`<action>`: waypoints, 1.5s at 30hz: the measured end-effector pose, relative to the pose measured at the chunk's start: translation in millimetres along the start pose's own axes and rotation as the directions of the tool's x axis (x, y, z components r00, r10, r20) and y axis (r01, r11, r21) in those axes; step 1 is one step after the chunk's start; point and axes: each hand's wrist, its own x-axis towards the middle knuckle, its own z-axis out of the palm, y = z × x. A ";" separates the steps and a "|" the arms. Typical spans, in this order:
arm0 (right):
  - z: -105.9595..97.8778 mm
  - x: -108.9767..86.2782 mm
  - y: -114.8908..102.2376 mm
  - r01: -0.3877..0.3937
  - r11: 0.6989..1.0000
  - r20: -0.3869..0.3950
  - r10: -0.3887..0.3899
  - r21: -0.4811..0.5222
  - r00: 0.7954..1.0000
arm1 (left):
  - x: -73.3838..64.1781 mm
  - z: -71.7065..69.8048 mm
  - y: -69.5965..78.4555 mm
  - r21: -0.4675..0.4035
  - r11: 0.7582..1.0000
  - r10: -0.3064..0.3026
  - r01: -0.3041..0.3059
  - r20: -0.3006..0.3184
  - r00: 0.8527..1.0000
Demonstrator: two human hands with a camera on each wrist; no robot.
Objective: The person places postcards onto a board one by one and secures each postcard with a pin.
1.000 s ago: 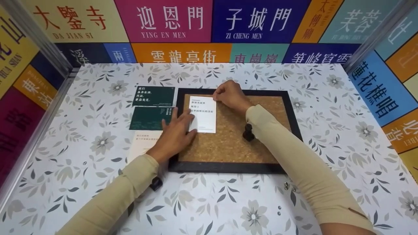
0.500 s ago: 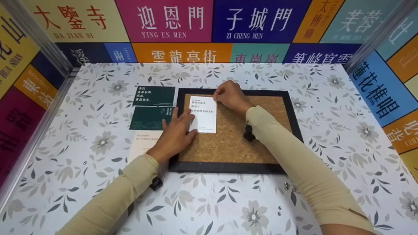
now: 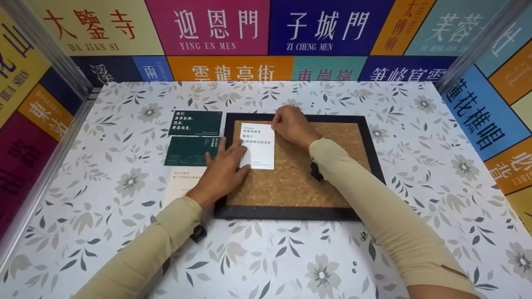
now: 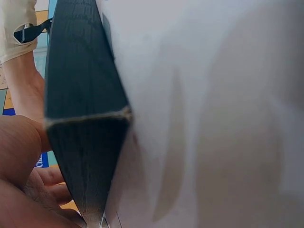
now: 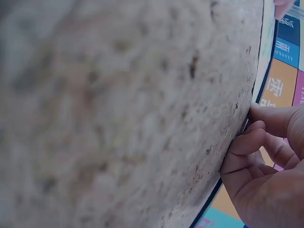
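White card (image 3: 258, 153) on cork board (image 3: 291, 185), left hand (image 3: 221, 171) spread at its edge — right hand (image 3: 294, 124) curled at corner, grip unclear.

Bright head view, blurred wrist-view foregrounds

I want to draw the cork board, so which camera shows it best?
The head view: it shows most of the cork board and its black frame, though partly covered. The left wrist view shows just a frame corner; the right wrist, mostly blurry cork.
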 end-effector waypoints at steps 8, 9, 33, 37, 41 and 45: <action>4.2 -1.2 -0.4 0.172 0.969 0.036 -0.169 -0.175 0.985 | -0.3 -0.4 0.6 -0.022 1.000 -0.010 0.010 -0.013 1.000; 3.3 -1.8 0.4 0.163 0.970 0.036 -0.159 -0.178 0.987 | -0.5 -2.0 2.6 -0.021 1.000 -0.014 0.014 -0.008 1.000; -14.8 -7.3 14.5 0.145 0.988 0.061 -0.141 -0.054 0.988 | 0.4 -21.8 17.8 -0.075 0.997 -0.012 0.011 -0.020 1.000; -15.7 -8.7 14.1 0.127 0.990 0.062 -0.124 -0.054 0.990 | 2.3 -40.1 18.3 -0.084 0.996 0.031 -0.039 -0.096 0.995; -15.2 -8.6 14.6 0.117 0.992 0.066 -0.113 -0.052 0.991 | 4.7 -54.9 10.9 -0.025 0.998 0.050 -0.055 -0.171 0.984; -15.1 -8.4 14.1 0.118 0.992 0.072 -0.115 -0.047 0.991 | 5.5 -65.5 -1.9 0.026 0.999 0.040 -0.035 -0.207 0.978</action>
